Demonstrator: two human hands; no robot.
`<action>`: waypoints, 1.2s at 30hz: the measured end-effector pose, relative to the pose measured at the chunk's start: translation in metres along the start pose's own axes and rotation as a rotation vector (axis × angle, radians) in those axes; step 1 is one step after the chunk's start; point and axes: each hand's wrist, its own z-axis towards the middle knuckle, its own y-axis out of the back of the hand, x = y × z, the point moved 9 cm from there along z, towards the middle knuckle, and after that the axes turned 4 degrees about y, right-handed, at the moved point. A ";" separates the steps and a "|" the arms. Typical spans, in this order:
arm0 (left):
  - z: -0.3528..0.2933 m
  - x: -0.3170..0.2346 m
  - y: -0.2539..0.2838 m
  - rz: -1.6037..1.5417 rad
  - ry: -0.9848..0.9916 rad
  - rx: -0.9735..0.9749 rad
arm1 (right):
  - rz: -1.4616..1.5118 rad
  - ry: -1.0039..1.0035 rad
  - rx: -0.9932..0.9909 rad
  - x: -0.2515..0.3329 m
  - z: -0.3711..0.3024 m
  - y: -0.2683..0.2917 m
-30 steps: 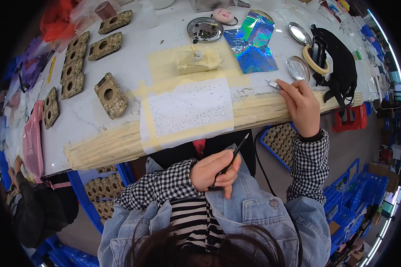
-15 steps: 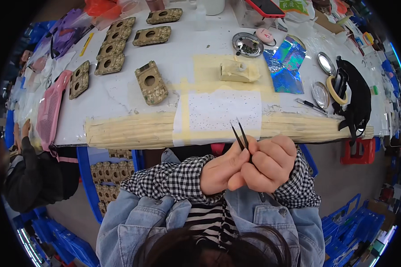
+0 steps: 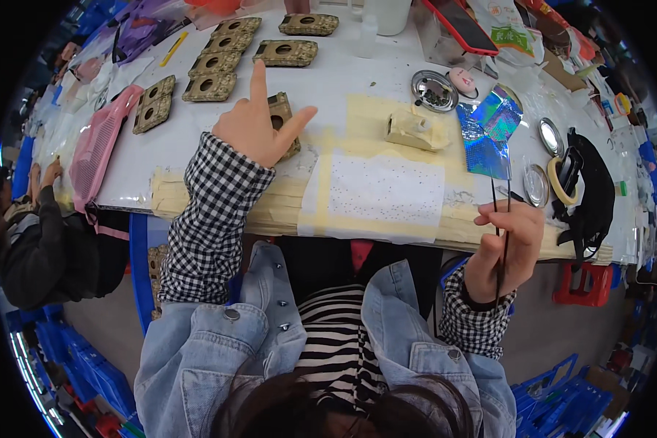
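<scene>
My left hand [image 3: 247, 130] is open over the left part of the table, index finger stretched out and thumb spread. It partly covers a camouflage-painted model tank hull [image 3: 279, 109] with a round hole; whether they touch I cannot tell. At the table's front edge on the right, my right hand [image 3: 517, 237] grips black tweezers [image 3: 495, 198], tips pointing away from me. Between the hands lies a white paper sheet [image 3: 387, 188] dotted with tiny dark specks and taped down at the edge.
More tank hulls [image 3: 213, 86] stand at the back left, near a pink mesh basket [image 3: 106, 146]. Behind the paper sits a tape-covered block [image 3: 416, 133]. A round metal dish [image 3: 434, 90], iridescent sheet [image 3: 485, 150] and black pouch [image 3: 593, 190] lie right. Another person sits far left.
My hands have come apart. The left reached forward and left over the tank hull; the right moved right, keeping the tweezers. The whole view has shifted slightly.
</scene>
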 end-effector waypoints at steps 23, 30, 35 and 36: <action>0.045 -0.075 -0.049 -1.642 0.087 0.678 | -0.293 0.258 0.308 -0.044 0.067 -0.079; 0.038 -0.070 -0.057 -1.679 0.185 0.715 | -0.332 0.250 0.366 -0.046 0.064 -0.090; 0.032 -0.074 -0.063 -1.873 0.341 0.804 | -0.332 0.263 0.359 -0.048 0.062 -0.092; 0.031 -0.075 -0.062 -1.909 0.373 0.820 | -0.331 0.263 0.358 -0.047 0.063 -0.091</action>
